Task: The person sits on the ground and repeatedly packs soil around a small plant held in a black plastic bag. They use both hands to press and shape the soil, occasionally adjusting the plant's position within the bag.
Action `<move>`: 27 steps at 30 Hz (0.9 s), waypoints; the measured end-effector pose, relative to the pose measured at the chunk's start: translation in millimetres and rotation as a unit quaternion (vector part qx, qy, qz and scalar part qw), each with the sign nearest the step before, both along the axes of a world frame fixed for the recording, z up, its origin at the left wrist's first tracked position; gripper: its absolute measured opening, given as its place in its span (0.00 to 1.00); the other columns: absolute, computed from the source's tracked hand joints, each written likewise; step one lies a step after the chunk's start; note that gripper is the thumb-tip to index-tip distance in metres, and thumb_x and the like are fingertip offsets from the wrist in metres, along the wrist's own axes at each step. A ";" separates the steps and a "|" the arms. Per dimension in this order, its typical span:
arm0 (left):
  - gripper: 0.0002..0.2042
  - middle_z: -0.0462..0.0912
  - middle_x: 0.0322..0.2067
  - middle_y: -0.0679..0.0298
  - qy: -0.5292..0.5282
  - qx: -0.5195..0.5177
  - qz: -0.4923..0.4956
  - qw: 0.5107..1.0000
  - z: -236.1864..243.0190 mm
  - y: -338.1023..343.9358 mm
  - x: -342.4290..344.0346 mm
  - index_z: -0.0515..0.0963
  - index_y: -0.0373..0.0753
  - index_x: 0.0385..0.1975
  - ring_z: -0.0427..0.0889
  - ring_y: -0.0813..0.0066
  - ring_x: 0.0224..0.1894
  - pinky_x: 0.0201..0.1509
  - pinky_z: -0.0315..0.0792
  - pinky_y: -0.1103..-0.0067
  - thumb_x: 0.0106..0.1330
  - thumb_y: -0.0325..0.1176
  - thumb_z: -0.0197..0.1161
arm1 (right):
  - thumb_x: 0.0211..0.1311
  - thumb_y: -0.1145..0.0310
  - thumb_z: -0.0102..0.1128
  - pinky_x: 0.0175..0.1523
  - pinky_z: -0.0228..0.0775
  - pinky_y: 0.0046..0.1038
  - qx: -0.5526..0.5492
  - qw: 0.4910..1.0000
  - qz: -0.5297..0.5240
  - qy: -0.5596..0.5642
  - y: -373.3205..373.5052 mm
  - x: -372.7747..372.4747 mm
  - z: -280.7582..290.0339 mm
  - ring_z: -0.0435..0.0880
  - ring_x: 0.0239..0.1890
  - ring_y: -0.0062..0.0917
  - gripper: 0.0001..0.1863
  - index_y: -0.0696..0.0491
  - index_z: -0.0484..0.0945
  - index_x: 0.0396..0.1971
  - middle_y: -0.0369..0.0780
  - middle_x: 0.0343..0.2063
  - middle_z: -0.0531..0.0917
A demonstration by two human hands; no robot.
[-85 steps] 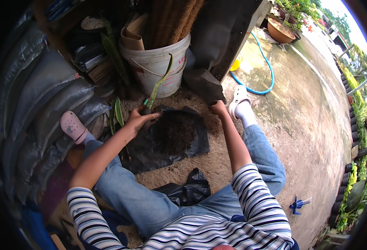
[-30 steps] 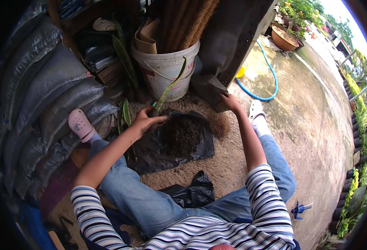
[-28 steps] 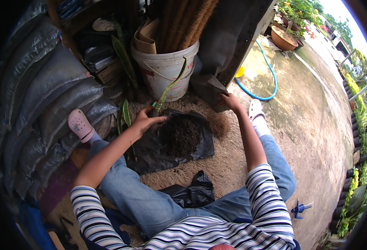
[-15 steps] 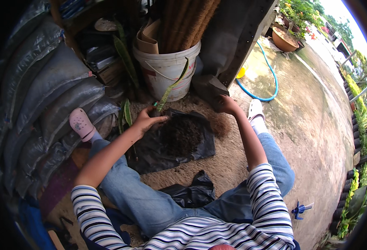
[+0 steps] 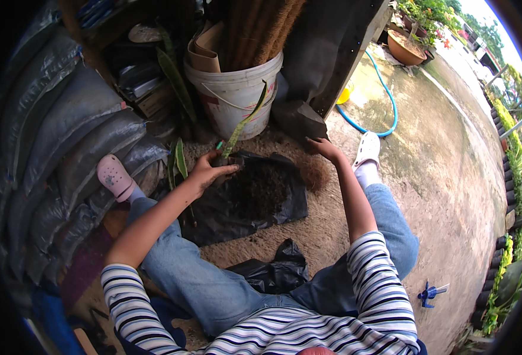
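Soil [image 5: 261, 189] fills the black sheet [image 5: 284, 207] between both hands.

Daylight pours in from two o'clock, washing the sky white at the rim. Toward nine o'clock the stacked sacks [image 5: 65, 154] sit in dim shade. My hands work in soft, even light without hard shadows. Fisheye bending curves everything near the black edges; the centre stays sharp.

Single head-worn fisheye view, looking steeply down and forward from above the seated person's chest. Close on both forearms and the ground [image 5: 450, 177]; edges bend, rim is black.
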State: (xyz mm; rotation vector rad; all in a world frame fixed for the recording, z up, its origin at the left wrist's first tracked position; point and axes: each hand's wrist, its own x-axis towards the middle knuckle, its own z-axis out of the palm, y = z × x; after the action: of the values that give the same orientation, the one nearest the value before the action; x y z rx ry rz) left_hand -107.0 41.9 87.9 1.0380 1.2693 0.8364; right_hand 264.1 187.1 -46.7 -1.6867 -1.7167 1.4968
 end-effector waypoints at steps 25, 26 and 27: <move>0.15 0.79 0.35 0.63 -0.088 -0.022 0.135 0.987 11.3 -15.5 -26.8 0.72 0.36 0.41 0.80 0.78 0.32 0.33 0.75 0.83 0.55 0.31 0.67 | 0.54 0.76 0.59 0.55 0.66 0.26 0.152 0.917 0.170 0.326 -104.4 -217.5 114.5 0.76 0.48 0.24 0.22 0.60 0.69 0.51 0.40 0.45 0.77; 0.15 0.79 0.34 0.63 -0.090 -0.018 0.142 0.986 7.4 -17.3 -34.3 0.72 0.36 0.40 0.80 0.77 0.32 0.32 0.75 0.83 0.56 0.31 0.66 | 0.54 0.76 0.59 0.55 0.66 0.26 0.093 0.921 0.143 0.351 -104.6 -222.7 115.9 0.76 0.47 0.24 0.22 0.60 0.69 0.50 0.40 0.45 0.77; 0.14 0.79 0.34 0.63 -0.091 -0.014 0.150 0.984 4.2 -19.9 -42.3 0.72 0.36 0.40 0.80 0.77 0.32 0.32 0.75 0.83 0.56 0.31 0.66 | 0.53 0.77 0.59 0.55 0.66 0.26 0.032 0.920 0.116 0.373 -104.0 -227.2 117.7 0.76 0.47 0.24 0.21 0.60 0.70 0.50 0.40 0.45 0.77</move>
State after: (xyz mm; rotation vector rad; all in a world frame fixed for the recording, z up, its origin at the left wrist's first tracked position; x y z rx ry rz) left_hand -149.3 22.0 92.1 0.7384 1.2926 1.1135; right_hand 36.9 83.1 70.9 -0.7130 -1.5186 1.8329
